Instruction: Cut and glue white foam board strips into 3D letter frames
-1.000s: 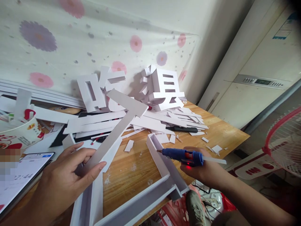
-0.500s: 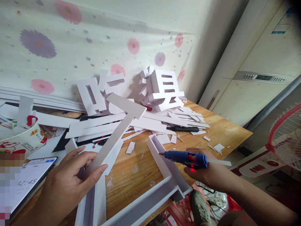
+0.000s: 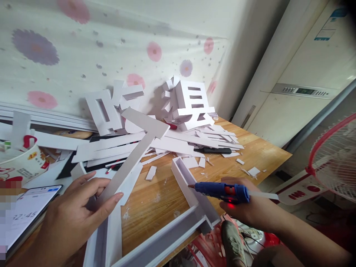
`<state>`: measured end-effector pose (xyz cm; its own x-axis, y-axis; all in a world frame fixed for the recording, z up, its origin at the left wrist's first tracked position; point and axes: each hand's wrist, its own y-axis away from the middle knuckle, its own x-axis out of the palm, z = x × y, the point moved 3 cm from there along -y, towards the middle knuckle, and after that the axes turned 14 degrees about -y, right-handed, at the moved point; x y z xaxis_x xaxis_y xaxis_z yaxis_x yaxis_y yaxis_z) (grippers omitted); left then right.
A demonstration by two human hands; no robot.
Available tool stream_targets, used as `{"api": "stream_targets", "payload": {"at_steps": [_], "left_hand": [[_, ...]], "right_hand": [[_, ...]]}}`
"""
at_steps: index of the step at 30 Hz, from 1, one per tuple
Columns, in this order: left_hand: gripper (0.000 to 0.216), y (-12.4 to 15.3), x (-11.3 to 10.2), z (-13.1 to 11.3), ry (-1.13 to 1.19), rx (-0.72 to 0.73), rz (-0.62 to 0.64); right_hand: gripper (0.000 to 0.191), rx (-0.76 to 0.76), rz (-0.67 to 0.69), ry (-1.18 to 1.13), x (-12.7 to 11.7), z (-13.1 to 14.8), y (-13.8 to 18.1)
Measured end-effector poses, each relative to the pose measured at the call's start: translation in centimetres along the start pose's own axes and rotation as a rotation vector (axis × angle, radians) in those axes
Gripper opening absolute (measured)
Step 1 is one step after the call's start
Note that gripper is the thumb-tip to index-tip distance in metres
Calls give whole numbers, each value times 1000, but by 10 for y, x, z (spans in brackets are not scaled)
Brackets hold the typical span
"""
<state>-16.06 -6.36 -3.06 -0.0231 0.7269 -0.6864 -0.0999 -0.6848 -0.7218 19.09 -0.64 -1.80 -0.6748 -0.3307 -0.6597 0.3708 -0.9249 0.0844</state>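
Well, in the head view my left hand (image 3: 75,215) pinches the lower end of a flat white foam-board piece (image 3: 133,159) between thumb and fingers, so its long arm slants up and away to the right, ending in an angled head. My right hand (image 3: 241,211) is wrapped round a blue hot-glue gun (image 3: 219,191) (a red light glows on its underside), and a pale glue stick (image 3: 264,195) pokes out of the back, over my wrist. The gun's nozzle points left across one channel of a hollow white frame (image 3: 167,231); I cannot tell whether it touches the wall. That frame runs on the wooden table (image 3: 155,196) between my two hands, with another channel passing just below my left one.

Beyond both grips lie loose white strips (image 3: 116,148), with a black-handled tool (image 3: 214,151) among them, farther out than the gun. Behind those, two hollow white characters lean near the wall: one (image 3: 96,111) past my left hand, the other (image 3: 194,98) past the gun. Left of my left hand sit a phone (image 3: 33,211) and, beyond it, a printed paper bucket (image 3: 27,165). A pink-rimmed fan (image 3: 333,163) stands right of my right hand.
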Motion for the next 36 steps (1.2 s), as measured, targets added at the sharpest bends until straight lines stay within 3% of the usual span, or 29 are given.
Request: {"api": "stream_targets", "payload": {"at_steps": [36], "left_hand": [[18,0,2,0,-30,6,-13]], "right_hand": [[13,-49,200,26,-16,-4,27]]}}
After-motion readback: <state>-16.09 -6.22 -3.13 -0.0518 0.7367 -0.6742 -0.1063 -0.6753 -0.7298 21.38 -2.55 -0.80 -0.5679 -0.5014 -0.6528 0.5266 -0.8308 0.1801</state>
